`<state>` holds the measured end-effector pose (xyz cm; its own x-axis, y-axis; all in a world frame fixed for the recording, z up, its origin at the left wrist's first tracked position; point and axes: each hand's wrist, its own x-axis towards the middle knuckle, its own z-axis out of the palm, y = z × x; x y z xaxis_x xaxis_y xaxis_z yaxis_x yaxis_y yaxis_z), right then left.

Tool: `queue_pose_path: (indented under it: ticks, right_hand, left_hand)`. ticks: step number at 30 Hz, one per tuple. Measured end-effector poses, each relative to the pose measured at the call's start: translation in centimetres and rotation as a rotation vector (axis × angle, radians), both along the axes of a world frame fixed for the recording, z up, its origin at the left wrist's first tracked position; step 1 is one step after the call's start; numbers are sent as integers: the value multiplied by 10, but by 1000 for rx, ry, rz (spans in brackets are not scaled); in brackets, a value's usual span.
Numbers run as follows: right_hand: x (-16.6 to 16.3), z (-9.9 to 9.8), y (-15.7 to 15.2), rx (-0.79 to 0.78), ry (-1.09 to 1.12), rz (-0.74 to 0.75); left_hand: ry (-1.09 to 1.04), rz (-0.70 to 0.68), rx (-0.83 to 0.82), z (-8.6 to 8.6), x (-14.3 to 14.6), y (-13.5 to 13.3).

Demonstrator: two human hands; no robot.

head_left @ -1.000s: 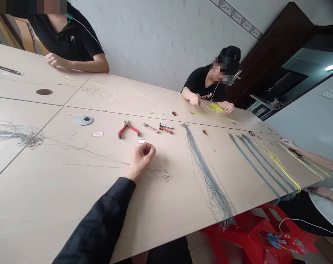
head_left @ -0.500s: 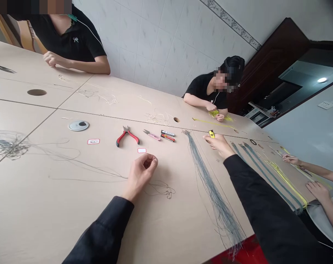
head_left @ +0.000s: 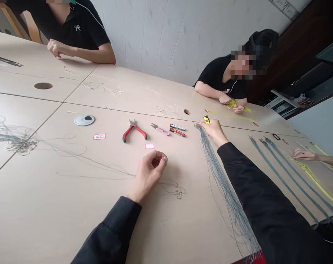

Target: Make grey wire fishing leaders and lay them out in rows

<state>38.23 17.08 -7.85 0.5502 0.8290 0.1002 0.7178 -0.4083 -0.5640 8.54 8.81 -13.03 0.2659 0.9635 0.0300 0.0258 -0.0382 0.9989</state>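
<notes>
My left hand (head_left: 150,174) is closed above the table, thumb and forefinger pinched in a ring. Thin fishing lines (head_left: 108,167) run in under it from the left, and several fish hooks (head_left: 179,192) on loops lie just past it on the right; the fingers around the lines are partly hidden. My right hand (head_left: 214,130) is closed on a small yellow-and-black device (head_left: 207,120), whose kind I cannot make out. It is over the hook end of a long bundle of blue-grey fishing lines (head_left: 220,174) lying on the table.
Red-handled pliers (head_left: 134,131), pink thread snips (head_left: 160,129) and two batteries (head_left: 177,130) lie ahead. A tangled heap of hooks and lines (head_left: 22,145) is at left. More line bundles (head_left: 282,176) lie right. Co-workers' hands (head_left: 234,104) are across the table and at right.
My right hand has moved left with the yellow-and-black device, from beside the line bundle to its hook end. My left hand keeps its pinch. The view has shifted slightly.
</notes>
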Motion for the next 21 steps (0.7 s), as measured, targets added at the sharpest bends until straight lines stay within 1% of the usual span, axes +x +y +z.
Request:
queue_pose_path:
  ticks: [2, 3, 5, 6, 8, 10, 13, 16, 21]
  right_hand:
    - [-23, 1, -27, -41, 58, 99]
    - [-36, 2, -45, -93, 97, 199]
    - [-63, 3, -83, -248, 145, 435]
    - [-77, 4, -103, -303, 140, 512]
    - [-100, 4, -136, -392, 104, 560]
    - [-117, 5, -159, -440, 63, 539]
    - [-131, 5, -169, -463, 21, 490]
    - [-135, 3, -161, -458, 4, 481]
    - [-131, 1, -148, -398, -36, 464]
  left_hand:
    - [-7, -5, 2, 1, 0, 0]
    - [-8, -6, 4, 1, 0, 0]
    - [-6, -4, 7, 2, 0, 0]
    - [-5, -2, 9, 2, 1, 0]
    - [-8, -2, 14, 3, 1, 0]
    - [-19, -3, 19, 3, 1, 0]
    - [-28, -4, 22, 3, 1, 0]
    - [-28, -4, 23, 3, 0, -1]
    - [-45, -10, 42, 3, 0, -1]
